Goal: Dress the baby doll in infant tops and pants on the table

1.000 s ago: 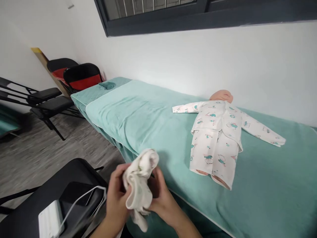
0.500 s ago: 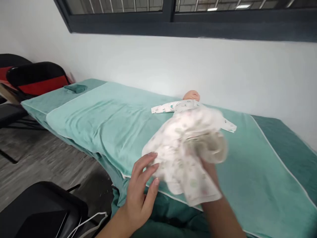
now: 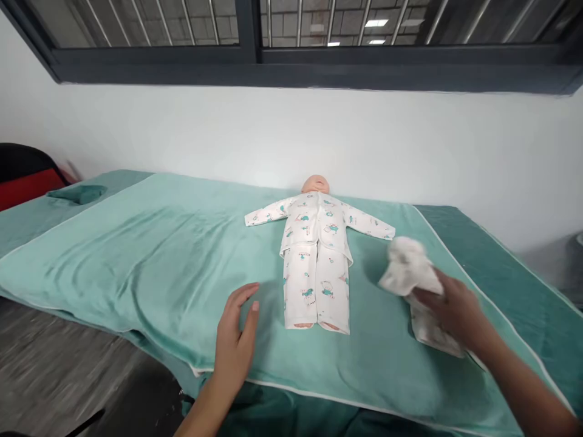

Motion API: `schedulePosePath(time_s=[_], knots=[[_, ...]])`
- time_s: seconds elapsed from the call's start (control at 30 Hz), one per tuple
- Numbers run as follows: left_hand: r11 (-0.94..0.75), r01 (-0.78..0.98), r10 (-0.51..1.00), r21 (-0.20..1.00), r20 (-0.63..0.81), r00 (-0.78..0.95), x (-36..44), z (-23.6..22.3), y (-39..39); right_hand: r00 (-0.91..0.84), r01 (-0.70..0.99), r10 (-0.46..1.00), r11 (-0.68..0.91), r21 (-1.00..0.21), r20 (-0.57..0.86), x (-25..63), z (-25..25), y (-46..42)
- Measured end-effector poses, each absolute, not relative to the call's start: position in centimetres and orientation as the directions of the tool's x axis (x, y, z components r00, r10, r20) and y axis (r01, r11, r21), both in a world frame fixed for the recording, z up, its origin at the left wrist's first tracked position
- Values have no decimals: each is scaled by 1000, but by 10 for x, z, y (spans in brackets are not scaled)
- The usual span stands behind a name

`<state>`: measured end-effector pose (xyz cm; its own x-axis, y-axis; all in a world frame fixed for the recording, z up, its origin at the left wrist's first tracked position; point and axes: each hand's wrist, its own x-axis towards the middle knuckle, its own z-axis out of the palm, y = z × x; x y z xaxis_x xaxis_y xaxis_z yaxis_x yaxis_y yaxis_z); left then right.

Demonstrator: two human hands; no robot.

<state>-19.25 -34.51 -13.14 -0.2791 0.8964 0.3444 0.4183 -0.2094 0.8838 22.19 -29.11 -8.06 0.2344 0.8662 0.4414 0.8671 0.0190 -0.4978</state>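
Observation:
A baby doll (image 3: 316, 183) lies on its back, its head toward the wall. It wears a white printed long-sleeved top (image 3: 314, 220) and matching trousers (image 3: 300, 285); the sleeves spread out to both sides. My right hand (image 3: 455, 303) grips a bunched white baby garment (image 3: 407, 270), blurred by motion, above the blanket to the right of the doll. What kind of garment it is I cannot make out. My left hand (image 3: 237, 334) hovers left of the doll's legs, fingers apart and holding nothing.
The bed carries a light green blanket (image 3: 182, 255) with white piping over a darker green cover (image 3: 492, 261). A folded green cloth (image 3: 78, 193) lies at the left end. Behind stands a white wall (image 3: 218, 133) under a barred window. A black and red chair (image 3: 27, 176) is at far left.
My right hand has carried the bunched garment rightward, off the doll, so its clothed body shows fully. My left hand has let go and stays open. The view has turned right.

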Motion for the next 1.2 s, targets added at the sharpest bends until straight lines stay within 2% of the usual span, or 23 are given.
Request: schedulePosePath(time_s=[0.07,0.13,0.2,0.27,0.33,0.43,0.5,0.57,0.7,0.97,1.2], knots=[[-261,410,884,874,387,-262,-183,-123,-321,189,922,876,-4,-387,443,219,-92,-294],[-314,407,869,858,433,-242,-173,-113,-292,164,953,835,3,-303,525,201,-93,-297],[-349,407,855,844,465,-230,-161,-102,-257,81,949,794,123,-290,603,173,-87,-295],[-395,425,836,815,510,-201,-148,-88,-215,-2,871,811,289,-398,586,139,-79,-282],[-453,453,827,768,552,-108,-134,-72,-169,-31,771,831,374,-516,556,106,-72,-253],[-506,566,816,651,574,69,-113,-49,-104,15,630,856,393,-670,516,70,-65,-182],[-511,652,827,560,527,195,-102,-44,-70,82,547,864,377,-747,496,57,-62,-130],[-468,687,862,556,457,218,-94,-47,-47,114,502,889,333,-798,443,49,-61,-88],[-438,648,882,623,438,175,-89,-65,-33,91,472,918,301,-829,386,49,-68,-56],[-495,614,855,615,470,219,-93,-71,-33,111,404,919,306,-862,379,51,-71,-65],[-468,602,876,647,432,216,-92,-69,-36,106,372,909,339,-864,403,51,-72,-64]])
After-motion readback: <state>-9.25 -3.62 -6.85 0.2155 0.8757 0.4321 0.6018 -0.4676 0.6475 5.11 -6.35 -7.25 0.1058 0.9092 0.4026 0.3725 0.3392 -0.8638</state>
